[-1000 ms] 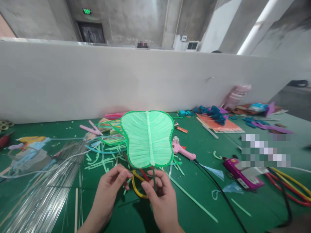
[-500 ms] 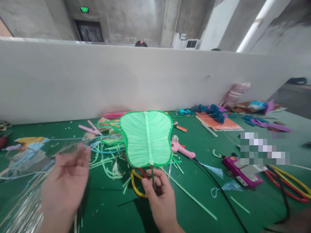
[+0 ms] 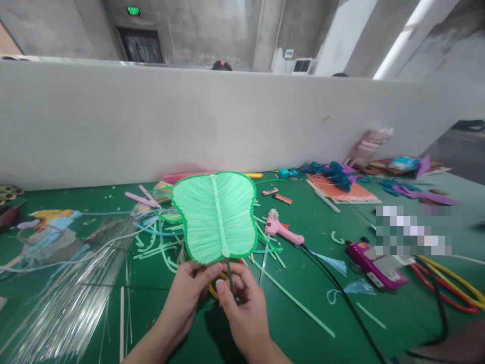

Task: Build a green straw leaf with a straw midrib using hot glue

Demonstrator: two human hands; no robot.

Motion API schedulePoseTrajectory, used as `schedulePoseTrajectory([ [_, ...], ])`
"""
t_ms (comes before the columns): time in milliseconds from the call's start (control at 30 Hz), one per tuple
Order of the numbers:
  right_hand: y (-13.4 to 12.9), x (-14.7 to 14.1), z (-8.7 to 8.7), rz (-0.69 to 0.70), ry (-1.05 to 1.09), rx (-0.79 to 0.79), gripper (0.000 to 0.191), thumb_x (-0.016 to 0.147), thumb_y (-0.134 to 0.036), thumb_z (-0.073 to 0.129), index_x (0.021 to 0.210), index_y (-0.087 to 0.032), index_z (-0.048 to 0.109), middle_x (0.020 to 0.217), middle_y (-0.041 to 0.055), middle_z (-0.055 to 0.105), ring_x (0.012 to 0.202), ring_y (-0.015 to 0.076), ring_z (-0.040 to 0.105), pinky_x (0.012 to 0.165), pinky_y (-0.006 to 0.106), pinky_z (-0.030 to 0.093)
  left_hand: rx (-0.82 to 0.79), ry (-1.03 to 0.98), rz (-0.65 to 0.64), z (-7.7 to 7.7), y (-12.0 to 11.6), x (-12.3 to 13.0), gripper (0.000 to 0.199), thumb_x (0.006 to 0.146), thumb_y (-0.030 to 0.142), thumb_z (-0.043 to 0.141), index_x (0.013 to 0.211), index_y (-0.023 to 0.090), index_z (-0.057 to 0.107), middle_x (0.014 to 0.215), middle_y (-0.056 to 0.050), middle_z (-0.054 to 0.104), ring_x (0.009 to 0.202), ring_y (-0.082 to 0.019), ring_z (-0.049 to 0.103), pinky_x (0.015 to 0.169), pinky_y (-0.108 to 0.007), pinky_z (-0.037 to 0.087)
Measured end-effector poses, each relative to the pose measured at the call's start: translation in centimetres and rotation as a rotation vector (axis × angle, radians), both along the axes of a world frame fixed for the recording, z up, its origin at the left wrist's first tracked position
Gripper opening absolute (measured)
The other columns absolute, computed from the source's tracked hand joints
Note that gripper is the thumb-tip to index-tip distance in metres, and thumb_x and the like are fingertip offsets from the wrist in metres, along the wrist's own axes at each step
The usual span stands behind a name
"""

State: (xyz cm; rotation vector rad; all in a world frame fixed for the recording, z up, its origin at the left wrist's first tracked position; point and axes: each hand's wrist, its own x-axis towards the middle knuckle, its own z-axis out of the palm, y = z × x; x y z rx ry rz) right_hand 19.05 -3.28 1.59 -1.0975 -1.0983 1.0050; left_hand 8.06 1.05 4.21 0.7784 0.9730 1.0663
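L hand [image 3: 185, 290] has thumb + fingertips pressed together at the lower edge of the green leaf piece [image 3: 215, 217]; can't tell if the edge is pinched btwn them. R hand [image 3: 246, 306] pinches the thin dark stem [image 3: 230, 275] btwn thumb + fingers, other fingers curled. Leaf piece is upright above both hands, over the green table [image 3: 303, 303]: mint, finely ribbed, fibrous-looking, rounded corners, waisted sides, fuzzy brighter-green rim, thick pale midrib running down to the stem. Yellow loop [image 3: 213, 291] partly hidden behind the hands. Mint strips [image 3: 162, 250], some straight, some curled, lie loose behind the leaf piece; a long straight one runs off to R. Pink glue gun [image 3: 284, 232], smooth + rounded, w/ black cable [image 3: 341, 290], just R of the leaf piece. Farther R: silky lt-blue tassels [image 3: 335, 264], glossy magenta box [image 3: 375, 268], red + yellow cords [image 3: 450, 285] in loops. Back R: flat orange sheet [image 3: 344, 189] w/ crumpled teal pieces [image 3: 337, 177] on it. L side: fan of thin, shiny clear strands [image 3: 83, 288], yellow tool [image 3: 53, 217] partly under blue + clear plastic-looking stuff. Smooth white partition [image 3: 151, 121] behind; dark hair of a person [image 3: 222, 65] just shows over its top.
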Motion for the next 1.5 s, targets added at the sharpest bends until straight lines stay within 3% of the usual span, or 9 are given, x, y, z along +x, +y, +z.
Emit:
schedulePoseTrajectory([
  [133, 0.1, 0.0, -0.1, 0.006, -0.012, 0.004, 0.031, 0.089, -0.044, 0.061, 0.103, -0.017, 0.065, 0.059, -0.008, 0.031, 0.052, 0.0093, 0.031, 0.046, 0.02, 0.032, 0.005, 0.002, 0.126, -0.6, -0.1, 0.1, 0.034, 0.056, 0.032, 0.091, 0.082, 0.015, 0.076, 0.075, -0.003, 0.073, 0.073, -0.014, 0.064, 0.072, -0.022, 0.052],
  [367, 0.3, -0.1, -0.9, -0.017, 0.095, 0.001, 0.036, 0.09, -0.045, 0.061, 0.115, -0.019, 0.06, 0.063, -0.0079, 0.033, 0.053, 0.0094, 0.039, 0.05, 0.02, 0.041, 0.042, -0.045, 0.21, -0.9, 0.2, -0.7, 0.034, 0.058, 0.028, 0.091, 0.08, 0.013, 0.071, 0.065, 0.004, 0.063, 0.05, -0.004, 0.041, 0.046, -0.014, 0.036],
  [533, 0.3, 0.0, -0.5, -0.027, 0.117, -0.006, 0.035, 0.092, -0.046, 0.058, 0.114, -0.018, 0.059, 0.062, -0.0073, 0.038, 0.055, 0.0102, 0.047, 0.053, 0.02, 0.045, 0.064, -0.189, 0.254, -0.2, 1.0, -2.0, 0.029, 0.075, 0.038, 0.079, 0.074, 0.018, 0.059, 0.084, 0.0, 0.064, 0.076, -0.012, 0.058, 0.064, -0.021, 0.052],
  [733, 0.3, 0.1, -0.4, -0.088, 0.133, -0.02, 0.037, 0.091, -0.047, 0.059, 0.115, -0.019, 0.06, 0.065, -0.0073, 0.034, 0.055, 0.0096, 0.045, 0.051, 0.019, 0.044, 0.044, -0.309, 0.301, 0.2, 2.1, -4.3, 0.058, 0.087, 0.05, 0.063, 0.05, 0.018, 0.031, 0.074, -0.002, 0.06, 0.094, -0.016, 0.063, 0.089, -0.031, 0.056],
  [833, 0.3, 0.1, -0.3, -0.088, 0.149, -0.032, 0.038, 0.09, -0.049, 0.06, 0.113, -0.018, 0.061, 0.064, -0.0074, 0.034, 0.054, 0.0097, 0.044, 0.05, 0.019, 0.044, -0.001, -0.307, 0.265, 0.2, 1.8, -4.4, 0.056, 0.087, 0.046, 0.065, 0.052, 0.018, 0.031, 0.06, 0.004, 0.049, 0.057, -0.006, 0.053, 0.06, -0.017, 0.054],
  [933, 0.3, 0.1, -0.1, -0.096, 0.148, -0.035, 0.039, 0.089, -0.048, 0.061, 0.113, -0.018, 0.061, 0.063, -0.0072, 0.035, 0.054, 0.0101, 0.044, 0.05, 0.02, 0.044, -0.034, -0.28, 0.186, 0.1, 1.1, -3.8, 0.051, 0.078, 0.04, 0.076, 0.058, 0.019, 0.034, 0.052, 0.01, 0.032, 0.039, -0.003, 0.023, 0.034, -0.014, 0.029],
  [1100, 0.4, 0.2, -0.1, -0.12, 0.064, -0.001, 0.036, 0.09, -0.045, 0.06, 0.113, -0.017, 0.061, 0.062, -0.0068, 0.038, 0.054, 0.0103, 0.044, 0.05, 0.019, 0.042, -0.037, -0.141, 0.039, -0.3, -0.2, -2.3, 0.039, 0.07, 0.04, 0.084, 0.077, 0.02, 0.051, 0.046, 0.015, 0.024, 0.039, -0.002, 0.012, 0.036, -0.014, 0.011],
  [1233, 0.2, 0.1, -0.3, -0.121, -0.033, 0.03, 0.032, 0.088, -0.04, 0.062, 0.111, -0.017, 0.063, 0.061, -0.0065, 0.042, 0.052, 0.0098, 0.043, 0.047, 0.019, 0.04, -0.069, -0.068, -0.105, -0.8, -0.6, -1.1, 0.059, 0.056, 0.044, 0.091, 0.099, 0.019, 0.059, 0.045, 0.014, 0.035, 0.038, -0.002, 0.019, 0.038, -0.016, 0.011],
  [1500, -0.3, -0.2, 0.2, -0.018, -0.297, 0.102, 0.021, 0.087, -0.033, 0.062, 0.101, -0.018, 0.066, 0.05, -0.009, 0.041, 0.042, 0.0086, 0.039, 0.041, 0.019, 0.032, -0.1, -0.037, -0.075, 0.0, 0.0, -1.7, 0.043, 0.059, 0.046, 0.088, 0.07, 0.017, 0.058, 0.054, 0.008, 0.042, 0.044, -0.003, 0.024, 0.041, -0.018, 0.019],
])
